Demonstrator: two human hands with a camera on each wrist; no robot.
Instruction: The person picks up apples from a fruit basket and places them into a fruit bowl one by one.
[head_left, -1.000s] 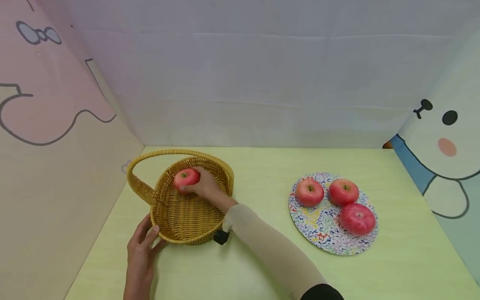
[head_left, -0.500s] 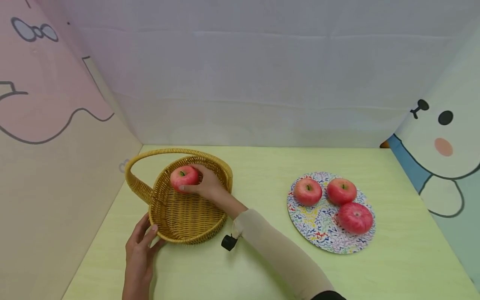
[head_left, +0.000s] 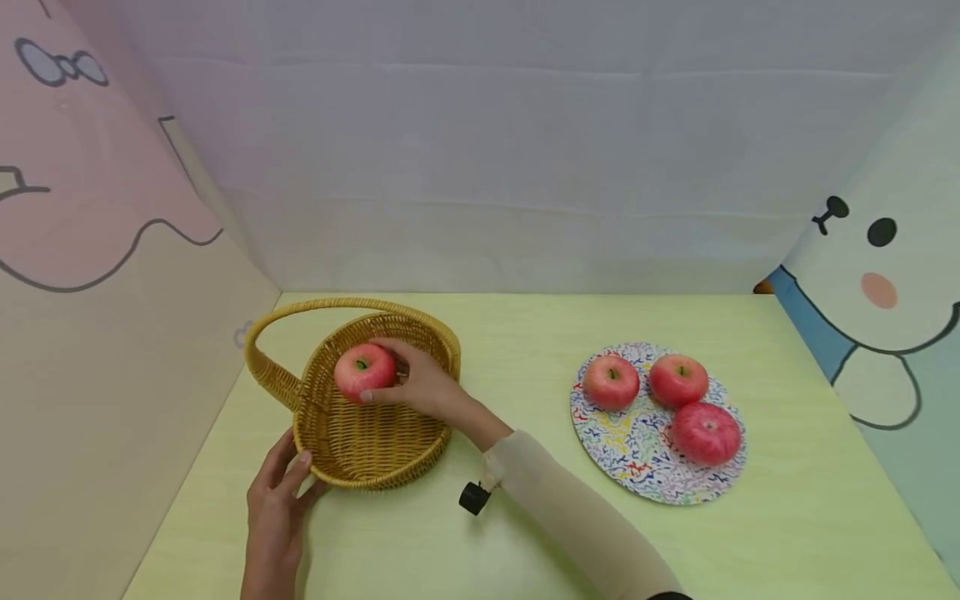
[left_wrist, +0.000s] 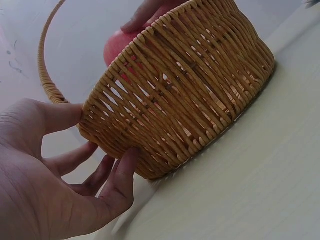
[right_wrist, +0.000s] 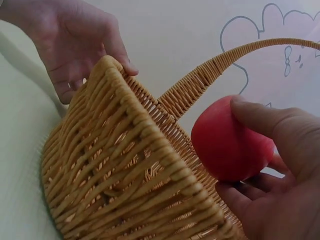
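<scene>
My right hand (head_left: 423, 383) grips a red apple (head_left: 363, 372) between thumb and fingers, over the inside of the round wicker basket (head_left: 375, 454). In the right wrist view the apple (right_wrist: 227, 142) shows at rim height, and the left wrist view has part of it rising above the rim. My left hand (head_left: 273, 500) holds the basket's near left side. Its thumb lies at the rim and its fingers press the outer wall, as the left wrist view (left_wrist: 60, 170) shows.
Right of the basket, a round patterned placemat (head_left: 637, 467) bears three red apples (head_left: 705, 433). The basket's tall arched handle (head_left: 273, 375) stands up at its left. A white cloth wall (head_left: 480, 167) closes off the back, with printed panels at both sides.
My right forearm has drawn back to the right. The gripped apple first rises slightly, then shifts toward the near side, and looks larger. My left hand keeps its hold on the basket.
</scene>
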